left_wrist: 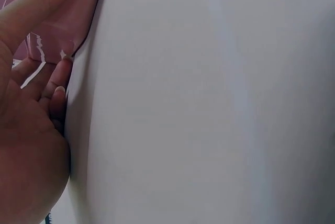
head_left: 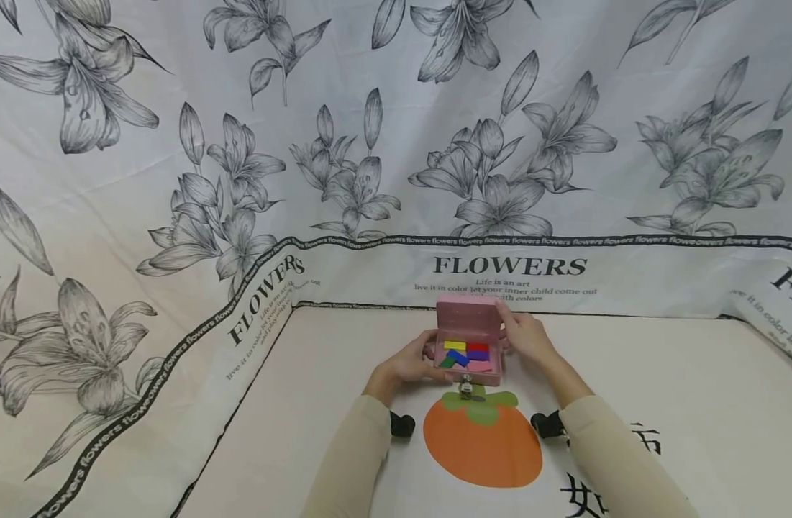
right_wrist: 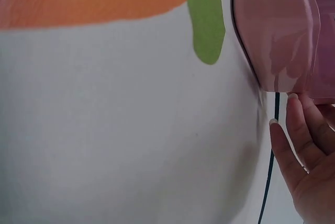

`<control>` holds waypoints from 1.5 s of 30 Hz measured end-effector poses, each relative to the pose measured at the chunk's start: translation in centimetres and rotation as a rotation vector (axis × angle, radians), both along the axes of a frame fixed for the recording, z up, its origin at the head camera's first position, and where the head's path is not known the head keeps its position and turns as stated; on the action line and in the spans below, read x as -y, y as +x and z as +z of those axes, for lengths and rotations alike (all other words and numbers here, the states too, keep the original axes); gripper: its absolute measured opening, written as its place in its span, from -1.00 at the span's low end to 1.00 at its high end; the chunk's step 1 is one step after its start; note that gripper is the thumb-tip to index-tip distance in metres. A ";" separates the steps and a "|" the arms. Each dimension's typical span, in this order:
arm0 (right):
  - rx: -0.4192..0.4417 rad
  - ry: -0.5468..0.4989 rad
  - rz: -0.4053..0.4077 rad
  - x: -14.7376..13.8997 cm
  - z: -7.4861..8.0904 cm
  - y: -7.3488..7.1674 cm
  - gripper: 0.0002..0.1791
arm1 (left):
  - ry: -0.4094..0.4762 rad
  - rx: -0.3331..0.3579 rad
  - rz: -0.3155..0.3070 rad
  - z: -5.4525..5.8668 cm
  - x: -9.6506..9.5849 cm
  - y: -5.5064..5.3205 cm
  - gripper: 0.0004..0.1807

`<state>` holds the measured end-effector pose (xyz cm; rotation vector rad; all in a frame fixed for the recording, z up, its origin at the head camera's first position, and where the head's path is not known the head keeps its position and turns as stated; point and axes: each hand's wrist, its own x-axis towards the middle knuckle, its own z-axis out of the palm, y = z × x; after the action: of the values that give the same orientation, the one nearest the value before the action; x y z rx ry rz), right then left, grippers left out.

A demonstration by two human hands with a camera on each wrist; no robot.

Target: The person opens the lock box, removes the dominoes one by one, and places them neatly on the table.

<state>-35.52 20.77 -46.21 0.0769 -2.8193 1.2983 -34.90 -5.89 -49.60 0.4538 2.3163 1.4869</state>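
Observation:
A small pink box stands on the printed cloth with its lid raised. Colored blocks lie inside: a yellow block, a red block, a purple block, a blue block, a green block and a pink block. A small metal padlock hangs at the front. My left hand grips the box's left side, thumb along the front. My right hand touches the lid's right edge with extended fingers; its thumb is hidden in the right wrist view.
The tablecloth carries an orange persimmon print and black characters. Behind the box hangs a flower-patterned curtain, close to the raised lid. Black wrist mounts sit under the sleeves.

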 end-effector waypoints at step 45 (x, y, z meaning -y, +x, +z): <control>-0.045 0.024 0.078 -0.5 2.2 2.6 -0.18 | -0.001 0.003 0.018 -0.1 -0.3 0.3 0.07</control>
<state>-32.95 21.26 -44.01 0.2163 -2.8205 1.2610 -34.64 -5.57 -49.71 0.4308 2.3245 1.4942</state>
